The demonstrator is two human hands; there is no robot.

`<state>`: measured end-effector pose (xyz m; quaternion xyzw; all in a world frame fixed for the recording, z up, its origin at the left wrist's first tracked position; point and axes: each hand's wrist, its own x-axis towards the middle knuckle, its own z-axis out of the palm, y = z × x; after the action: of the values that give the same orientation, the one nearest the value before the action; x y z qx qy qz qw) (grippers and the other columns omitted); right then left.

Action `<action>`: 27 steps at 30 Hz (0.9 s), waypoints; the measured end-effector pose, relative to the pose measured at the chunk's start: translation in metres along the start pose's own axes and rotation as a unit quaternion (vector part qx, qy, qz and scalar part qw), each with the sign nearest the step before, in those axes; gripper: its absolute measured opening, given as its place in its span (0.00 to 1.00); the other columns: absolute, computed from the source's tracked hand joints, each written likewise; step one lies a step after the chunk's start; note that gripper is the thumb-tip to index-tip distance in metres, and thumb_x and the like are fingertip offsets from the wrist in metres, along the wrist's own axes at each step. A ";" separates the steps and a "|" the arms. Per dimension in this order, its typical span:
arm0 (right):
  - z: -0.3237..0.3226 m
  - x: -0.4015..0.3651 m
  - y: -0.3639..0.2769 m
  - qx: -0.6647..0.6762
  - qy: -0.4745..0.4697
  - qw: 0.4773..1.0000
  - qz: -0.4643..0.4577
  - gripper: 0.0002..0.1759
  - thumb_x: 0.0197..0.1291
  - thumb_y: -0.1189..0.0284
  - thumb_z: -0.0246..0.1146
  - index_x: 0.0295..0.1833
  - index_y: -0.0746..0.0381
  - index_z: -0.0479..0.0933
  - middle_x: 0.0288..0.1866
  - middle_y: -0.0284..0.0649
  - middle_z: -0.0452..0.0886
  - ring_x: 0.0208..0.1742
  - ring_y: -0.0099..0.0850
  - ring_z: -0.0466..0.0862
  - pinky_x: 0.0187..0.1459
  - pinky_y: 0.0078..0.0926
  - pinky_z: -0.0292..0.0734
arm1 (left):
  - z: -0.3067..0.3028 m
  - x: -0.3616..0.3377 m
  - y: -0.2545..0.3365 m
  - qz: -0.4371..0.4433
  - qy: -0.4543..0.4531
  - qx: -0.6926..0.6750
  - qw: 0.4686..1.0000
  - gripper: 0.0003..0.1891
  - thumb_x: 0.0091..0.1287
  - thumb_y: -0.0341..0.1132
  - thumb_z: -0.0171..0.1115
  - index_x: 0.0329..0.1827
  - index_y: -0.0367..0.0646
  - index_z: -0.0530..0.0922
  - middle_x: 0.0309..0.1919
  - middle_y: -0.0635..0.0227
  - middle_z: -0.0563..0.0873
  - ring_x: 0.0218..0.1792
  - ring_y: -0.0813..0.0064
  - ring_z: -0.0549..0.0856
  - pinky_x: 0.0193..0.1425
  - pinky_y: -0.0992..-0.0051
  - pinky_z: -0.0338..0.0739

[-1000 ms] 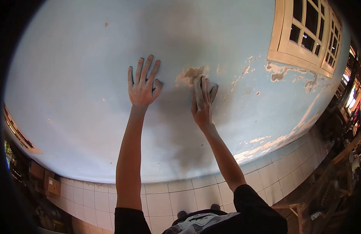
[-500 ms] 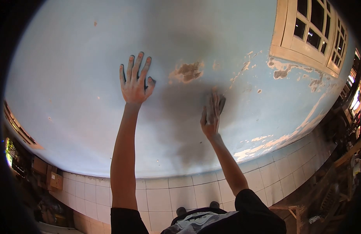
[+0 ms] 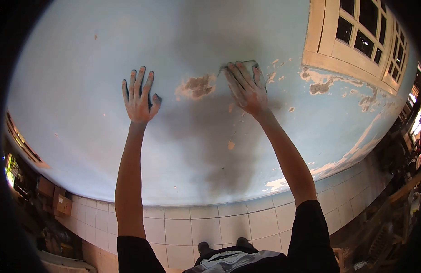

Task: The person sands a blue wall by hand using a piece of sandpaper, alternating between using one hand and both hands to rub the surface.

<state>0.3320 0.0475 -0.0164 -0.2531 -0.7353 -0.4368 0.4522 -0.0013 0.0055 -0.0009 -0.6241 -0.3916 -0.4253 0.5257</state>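
Observation:
My left hand (image 3: 138, 101) lies flat against the pale blue wall (image 3: 83, 136), its fingers spread and nothing in it. To the right, my right hand (image 3: 247, 91) presses a thin sheet of sandpaper (image 3: 249, 67) to the wall, fingers over it and thumb at its right side. Most of the sheet is covered by the hand; only its dark edges and a pale corner show. Between my hands is a patch of peeled paint (image 3: 197, 86) with bare grey-brown plaster. Pale dust coats the fingers of both hands.
A cream window frame (image 3: 342, 50) with glass panes is at upper right, with flaking paint (image 3: 326, 84) below it. White floor tiles (image 3: 178, 232) run along the wall's foot. Cardboard boxes (image 3: 62, 204) stand at lower left, wooden items (image 3: 406, 186) at right.
My right hand has swept upward on the wall with the sandpaper, uncovering chipped spots below it. My left hand keeps its place on the wall while the view has shifted slightly right.

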 end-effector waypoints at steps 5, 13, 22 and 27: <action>-0.002 -0.004 -0.001 0.035 -0.009 0.999 0.001 0.29 0.62 0.66 0.57 0.71 0.54 0.68 0.72 0.35 0.70 0.74 0.35 0.67 0.71 0.51 0.57 | -0.002 -0.001 0.002 0.010 -0.006 0.009 1.000 0.29 0.59 0.38 0.49 0.68 0.53 0.74 0.71 0.64 0.71 0.74 0.58 0.65 0.75 0.44 0.53; -0.006 -0.003 0.004 0.005 -0.060 0.998 -0.002 0.40 0.57 0.57 0.60 0.77 0.50 0.60 0.78 0.30 0.60 0.78 0.28 0.58 0.77 0.42 0.52 | 0.015 0.002 0.047 -0.081 0.044 -0.008 0.996 0.29 0.65 0.41 0.44 0.71 0.47 0.70 0.73 0.61 0.68 0.75 0.52 0.62 0.75 0.43 0.47; -0.004 -0.006 0.000 0.027 -0.064 0.998 0.007 0.44 0.55 0.57 0.62 0.78 0.50 0.57 0.79 0.29 0.58 0.79 0.29 0.56 0.77 0.40 0.52 | 0.013 0.000 0.044 -0.079 0.017 0.005 0.997 0.33 0.60 0.41 0.46 0.74 0.49 0.67 0.74 0.61 0.66 0.76 0.53 0.59 0.76 0.43 0.45; -0.003 -0.007 0.001 0.032 -0.050 0.998 0.004 0.43 0.55 0.57 0.63 0.77 0.50 0.59 0.79 0.29 0.58 0.79 0.28 0.57 0.76 0.39 0.53 | 0.012 0.000 0.044 -0.082 0.006 0.008 0.997 0.35 0.58 0.40 0.47 0.74 0.48 0.66 0.75 0.62 0.64 0.77 0.54 0.58 0.76 0.42 0.45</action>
<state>0.3373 0.0451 -0.0211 -0.2629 -0.7696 -0.3978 0.4247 0.0416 0.0112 -0.0164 -0.5835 -0.4418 -0.4675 0.4958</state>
